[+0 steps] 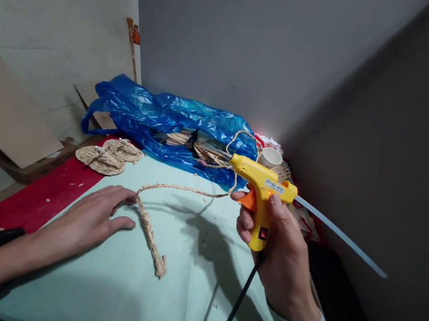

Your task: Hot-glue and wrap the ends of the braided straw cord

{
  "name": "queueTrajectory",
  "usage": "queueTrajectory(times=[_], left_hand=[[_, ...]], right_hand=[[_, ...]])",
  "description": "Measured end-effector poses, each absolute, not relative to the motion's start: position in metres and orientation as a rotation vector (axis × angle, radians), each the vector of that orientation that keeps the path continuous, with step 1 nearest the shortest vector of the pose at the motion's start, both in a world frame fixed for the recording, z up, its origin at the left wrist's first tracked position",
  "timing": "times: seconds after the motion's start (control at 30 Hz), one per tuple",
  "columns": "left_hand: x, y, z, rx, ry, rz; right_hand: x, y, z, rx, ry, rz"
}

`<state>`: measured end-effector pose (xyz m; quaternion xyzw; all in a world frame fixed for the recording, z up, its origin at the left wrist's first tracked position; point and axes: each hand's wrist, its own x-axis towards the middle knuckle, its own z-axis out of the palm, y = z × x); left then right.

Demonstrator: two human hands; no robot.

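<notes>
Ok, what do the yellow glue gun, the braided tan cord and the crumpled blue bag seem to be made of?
Yellow glue gun: probably hard plastic, judging by its smooth, moulded body.
Braided tan cord: likely dried plant fibre, matte, with rough uneven strands.
Crumpled blue bag: apparently thin plastic film, glossy, with creases catching the light.

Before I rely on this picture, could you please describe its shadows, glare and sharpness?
In the head view, a broad shadow, seemingly from the right hand and glue gun, darkens the pale green sheet; also in the head view, bright highlights streak the blue plastic bag, the grey wall sinks into deep shade at right, and the label is too soft to read.
</notes>
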<state>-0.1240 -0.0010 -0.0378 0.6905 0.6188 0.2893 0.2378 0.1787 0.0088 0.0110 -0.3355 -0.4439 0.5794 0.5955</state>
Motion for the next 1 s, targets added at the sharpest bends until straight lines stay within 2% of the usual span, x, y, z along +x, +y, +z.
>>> queueTrajectory(times=[0.4,0.63,0.83,1.0], left_hand=[[-0.104,0.029,-0.031,1.948,1.411,0.531],[-0.099,0.033,-0.029,1.858,1.200,0.533],[-0.094,0.029,-0.017,1.550,1.031,0.607],[-0.084,0.026,-0.010,1.047,0.905,0.788]], right_hand=[[0.177,-0.001,0.011,-0.797,-1.023,1.396],[0.180,-0.005,0.012,-0.791,-1.063,1.417],[0.179,-0.012,0.019,-0.802,-1.063,1.401],[0.182,-0.015,0.021,-0.898,-1.019,1.421]])
